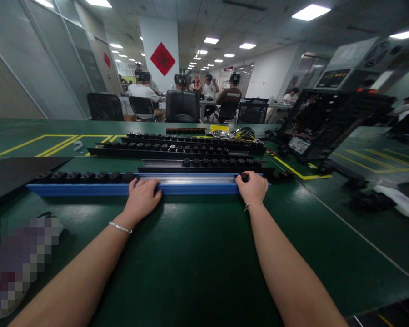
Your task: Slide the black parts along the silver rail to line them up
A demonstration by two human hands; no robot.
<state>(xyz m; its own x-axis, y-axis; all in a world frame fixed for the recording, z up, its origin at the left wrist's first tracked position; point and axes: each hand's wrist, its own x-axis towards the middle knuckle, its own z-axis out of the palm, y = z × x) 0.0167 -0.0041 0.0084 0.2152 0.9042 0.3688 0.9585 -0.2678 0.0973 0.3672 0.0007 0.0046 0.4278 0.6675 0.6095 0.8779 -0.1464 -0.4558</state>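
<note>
The green table (204, 254) carries a blue rail (197, 189), black rails (204, 170), a computer case (301, 122).

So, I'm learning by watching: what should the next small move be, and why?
Probably slide the black piece at the right hand leftward along the blue rail: it is near the rail's right end, the channel between the hands looks bare, and a row of dark parts ends by the left hand.

Rail (197, 189) blue, inner channel (191, 179) silver; parts (87, 177) in rail black. Tabletop (197, 254) green, yellow lines (18, 146) toward far edge.
</note>
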